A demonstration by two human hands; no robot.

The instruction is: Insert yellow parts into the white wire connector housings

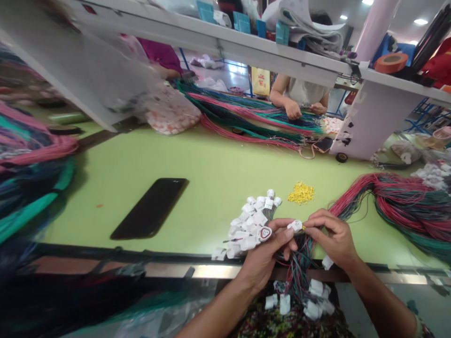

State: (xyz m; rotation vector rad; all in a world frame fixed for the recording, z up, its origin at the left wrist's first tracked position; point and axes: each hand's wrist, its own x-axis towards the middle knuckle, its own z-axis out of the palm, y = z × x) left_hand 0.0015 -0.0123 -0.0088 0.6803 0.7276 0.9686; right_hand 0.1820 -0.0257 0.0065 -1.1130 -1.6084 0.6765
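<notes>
Fingers of the left hand are pressed together, pinching one small white connector from its left end. A second connector with a red seal ring is tucked against the same hand, just left of the fingertips. The left forearm enters from the bottom edge and slants up to the right, with the wrist straight.

Right hand: its fingers are curled and closed on the right end of the white connector, where a yellow speck shows. The knuckles are uppermost and the wrist is bent inward. This forearm comes in from the lower right. The two hands meet fingertip to fingertip above the near edge of the green tabletop.

A held wire bundle in red, green and black hangs below the fingers between both palms. More white plugs dangle under it.

- Just left of the fingers: a heap of finished white connectors on wires.
- Just beyond the fingers: a small pile of yellow seals.
- Right of the fingers: a long loose harness of wires running off to the right.
- Well left of the fingers: a dark phone, lying flat.
- Far beyond the fingers: a co-worker's hands on another wire bundle, under a white shelf.
</notes>
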